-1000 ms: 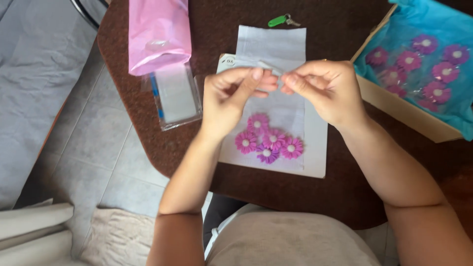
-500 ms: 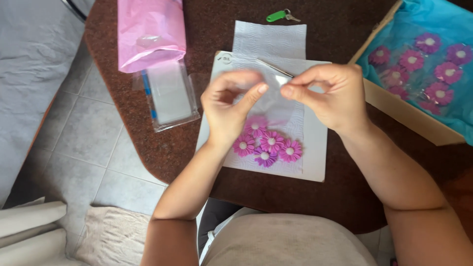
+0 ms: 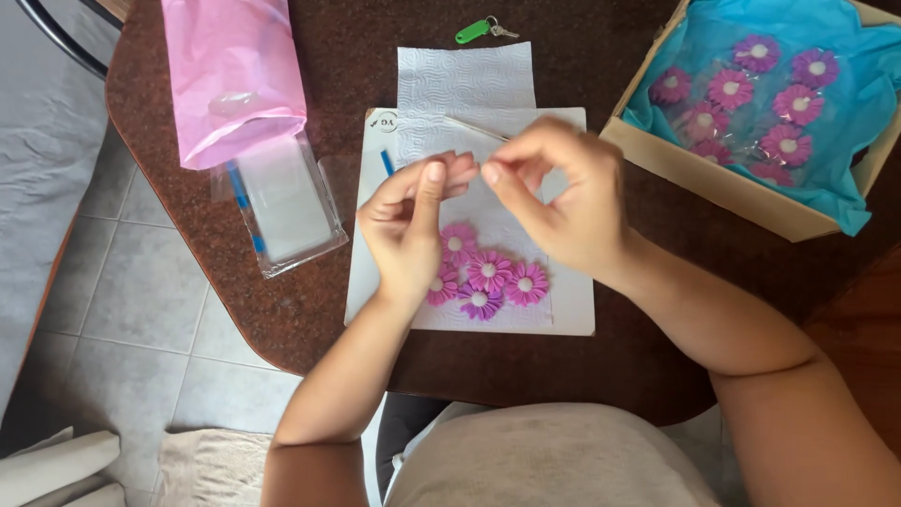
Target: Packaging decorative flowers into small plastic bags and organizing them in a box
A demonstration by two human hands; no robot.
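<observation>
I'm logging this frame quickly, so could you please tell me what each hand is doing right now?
Left hand: fingers pinched together above the pink flowers; what it holds cannot be told.
Right hand: pinched shut on a thin clear strip.

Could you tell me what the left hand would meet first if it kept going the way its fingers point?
Most likely the right hand: the left hand has its fingertips aimed up-right, nearly touching the right's thumb tip. Height is hard to judge from above; the white paper towel lies beyond.

Whatever the left hand [image 3: 413,221] and right hand [image 3: 554,202] pinch is too small to identify. The left hand partly covers the paper flowers [image 3: 488,277].
</observation>
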